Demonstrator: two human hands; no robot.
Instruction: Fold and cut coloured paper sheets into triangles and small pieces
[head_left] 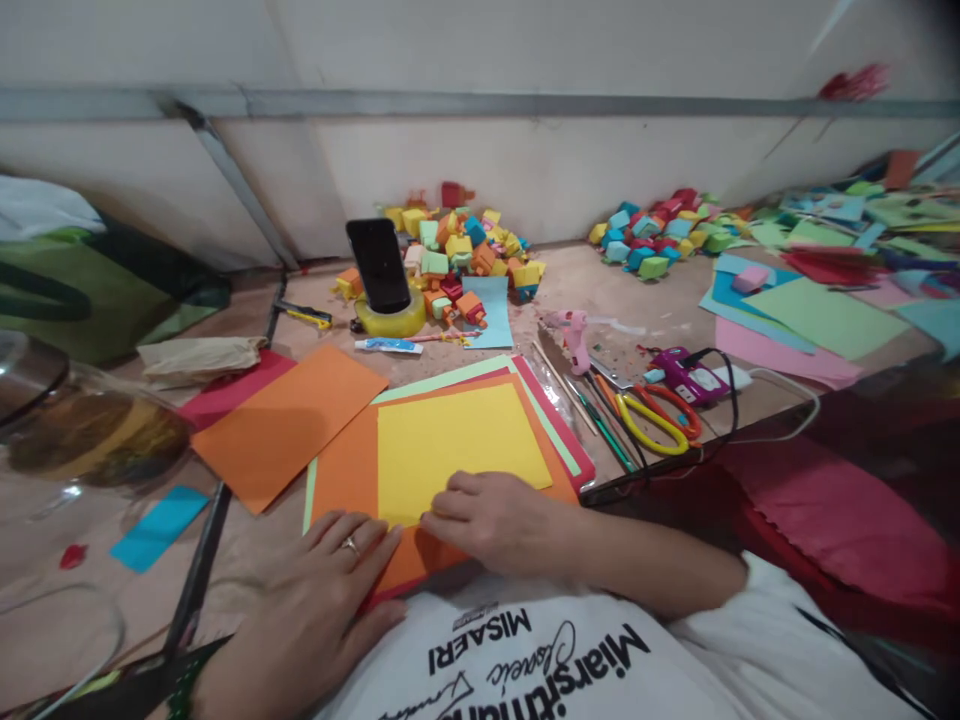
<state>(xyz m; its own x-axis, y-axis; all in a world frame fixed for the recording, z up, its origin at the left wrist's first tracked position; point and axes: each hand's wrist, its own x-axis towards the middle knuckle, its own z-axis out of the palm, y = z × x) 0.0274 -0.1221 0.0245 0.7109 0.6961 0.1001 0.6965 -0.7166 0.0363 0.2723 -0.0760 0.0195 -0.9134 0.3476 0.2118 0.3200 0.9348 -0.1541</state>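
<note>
While the yellow sheet (457, 430) lies on the orange sheet (345, 465), just below centre frame, left hand (330, 565)'s open and flat, gripping nothing; right hand (499, 520)'s half-curled at the near edge, can't tell if pinching; light, even pressure's best imo.

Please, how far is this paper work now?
Looks done: one heap of paper cubes behind the phone, another farther right. In hand: the yellow sheet, flat, with the right hand on its near edge and the left hand at its near left corner. Probably left: this unfolded sheet and the loose sheets at far right.
</note>
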